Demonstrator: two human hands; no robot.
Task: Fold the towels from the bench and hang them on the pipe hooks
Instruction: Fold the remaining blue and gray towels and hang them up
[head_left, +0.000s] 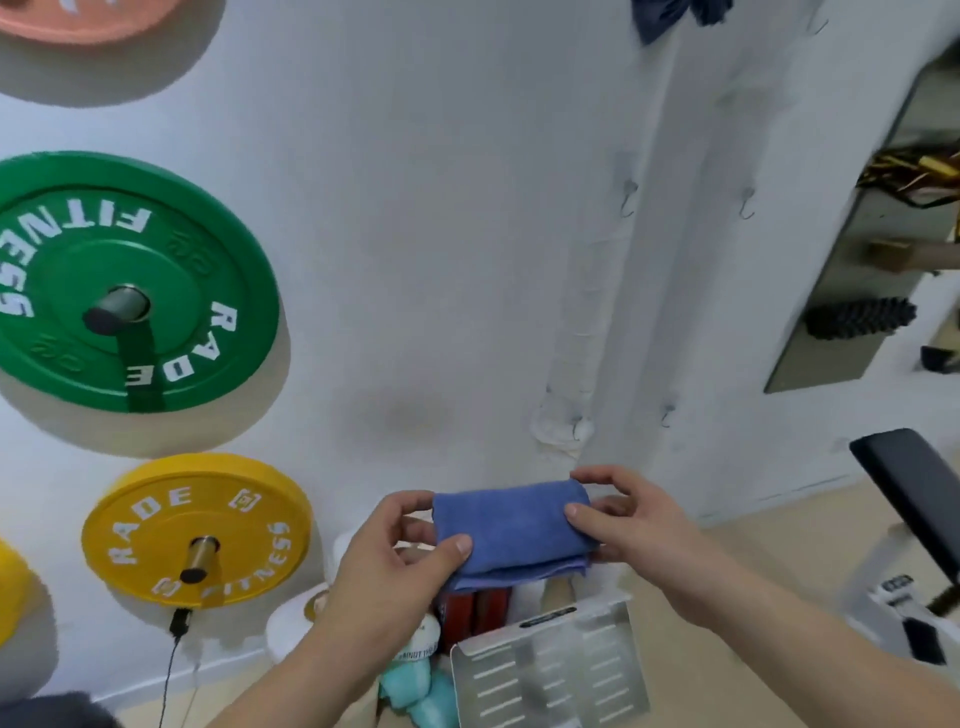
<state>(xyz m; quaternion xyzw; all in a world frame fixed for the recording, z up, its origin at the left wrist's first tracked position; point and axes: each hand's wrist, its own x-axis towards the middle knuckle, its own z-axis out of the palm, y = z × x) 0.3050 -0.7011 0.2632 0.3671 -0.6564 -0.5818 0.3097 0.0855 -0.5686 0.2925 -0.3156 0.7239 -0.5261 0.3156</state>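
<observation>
Blue towel, folded to a thick pad, held in mid-air low in front of the white wall, below the pipe and its small wire hooks. Pinched at its left end by the left hand, thumb on top, fingers curled underneath. Pinched at its right end by the right hand, thumb on the upper face, fingers hooked over the far edge. Probably at the close of folding, with hanging next. Square up the loose layers peeking out along the lower edge before moving on, and press the pad flat between thumbs and fingers to stop any springing apart. Then pick a bare hook, lift with both ends level, and release one hand only after seating the cloth on the wire. No hanging loop visible, so feel for one or catch a firm fold instead. Beware of slippage: thin hook, bulky pad. Well off to the right, the black bench.
</observation>
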